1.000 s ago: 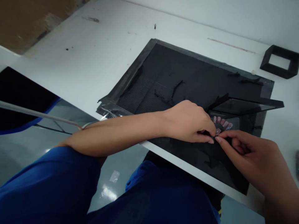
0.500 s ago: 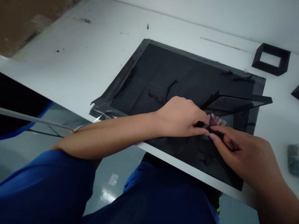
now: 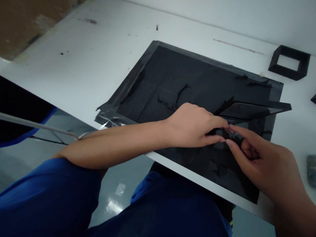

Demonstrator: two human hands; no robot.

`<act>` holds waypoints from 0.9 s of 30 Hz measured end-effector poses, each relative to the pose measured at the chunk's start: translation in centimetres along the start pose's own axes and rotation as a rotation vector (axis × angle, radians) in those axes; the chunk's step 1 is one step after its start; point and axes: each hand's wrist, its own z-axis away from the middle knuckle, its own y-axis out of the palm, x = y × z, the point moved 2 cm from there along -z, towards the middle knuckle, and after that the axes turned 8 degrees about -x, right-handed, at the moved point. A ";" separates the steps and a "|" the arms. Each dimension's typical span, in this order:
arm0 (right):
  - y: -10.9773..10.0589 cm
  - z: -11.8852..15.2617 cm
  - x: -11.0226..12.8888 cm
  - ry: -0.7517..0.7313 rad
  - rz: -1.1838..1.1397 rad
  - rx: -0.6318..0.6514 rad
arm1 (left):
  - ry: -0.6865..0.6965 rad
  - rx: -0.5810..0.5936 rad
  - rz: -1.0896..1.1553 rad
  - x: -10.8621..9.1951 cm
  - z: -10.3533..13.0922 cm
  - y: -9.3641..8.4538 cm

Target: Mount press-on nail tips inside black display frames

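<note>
My left hand (image 3: pixel 197 126) reaches across the black mat (image 3: pixel 197 72). Its thumb and index finger are curled at the left side of a small dark, glossy piece (image 3: pixel 230 134). From the right, my right hand (image 3: pixel 261 154) meets it, thumb and index finger at the other side of that piece. Both sets of fingertips nearly touch, and what exactly they grip is mostly hidden. Just behind the fingers, a black-framed panel (image 3: pixel 254 110) with a dark glossy face stands tilted up. A flat shiny surface (image 3: pixel 219 144) shows below the fingertips.
On the white table (image 3: pixel 98 65), a black rectangular hollow frame (image 3: pixel 290 62) stands at the back right. A greenish-grey object (image 3: pixel 311 171) sits at the right edge. Dark scraps (image 3: pixel 182 92) lie on the mat. A brown board (image 3: pixel 34 26) fills the upper left corner.
The fingertips have shifted slightly, both index fingers moving up and closer together. The pinkish reflection formerly beside them no longer shows. The tilted panel stays standing.
</note>
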 end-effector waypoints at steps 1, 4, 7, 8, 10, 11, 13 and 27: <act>0.1 0.0 0.0 -0.004 -0.001 0.002 | 0.005 0.004 -0.008 0.0 0.0 0.1; 0.2 0.0 0.0 -0.011 -0.006 0.003 | 0.029 0.010 -0.035 -0.1 0.0 0.2; 0.3 -0.1 0.0 -0.024 -0.006 0.009 | 0.043 0.006 -0.052 -0.1 0.1 0.3; 0.3 -0.1 0.0 -0.034 -0.007 0.009 | 0.045 0.004 -0.053 -0.1 0.1 0.3; 0.3 -0.1 0.1 -0.050 -0.007 0.004 | 0.043 -0.006 -0.050 -0.1 0.1 0.3; 0.3 -0.1 0.1 -0.056 -0.007 0.003 | 0.043 -0.011 -0.045 -0.1 0.1 0.3; 0.3 0.0 0.1 -0.056 -0.002 0.011 | 0.045 -0.027 -0.028 0.0 0.2 0.4; -1.2 -0.5 -0.9 0.105 0.026 -0.071 | 0.127 0.023 0.048 0.0 0.2 0.3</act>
